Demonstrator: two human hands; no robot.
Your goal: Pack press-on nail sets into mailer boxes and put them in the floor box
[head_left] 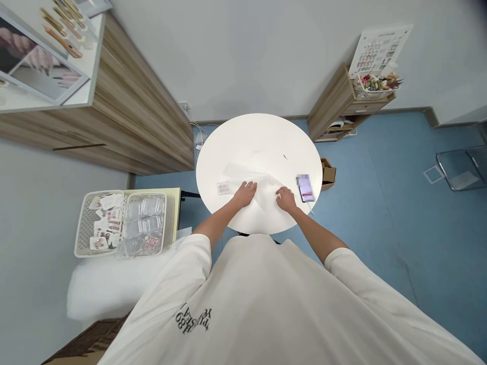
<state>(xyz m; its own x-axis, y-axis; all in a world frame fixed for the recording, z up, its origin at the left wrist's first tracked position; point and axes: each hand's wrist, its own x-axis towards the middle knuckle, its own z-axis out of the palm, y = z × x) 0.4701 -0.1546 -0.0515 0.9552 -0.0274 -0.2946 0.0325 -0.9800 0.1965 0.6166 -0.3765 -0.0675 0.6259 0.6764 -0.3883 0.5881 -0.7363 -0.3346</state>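
Note:
A thin translucent white sheet (262,195) lies spread and slightly creased over the round white table (258,132). My left hand (246,193) rests on the sheet's left part, its fingers stretched out, a ring on one of them. At the sheet's right side is my right hand (286,198), fingers curled and thumb close to the fingertips, pinching the edge of the sheet. Left of my left hand sits a small clear plastic box (223,188), its contents too faint to make out.
A phone (305,188) with a cable lies at the table's right, and a small dark item (285,157) farther back. White baskets (167,223) of clear packs stand at left. Wooden cabinets (144,101) flank the table; an open cardboard box (327,174) is on the floor.

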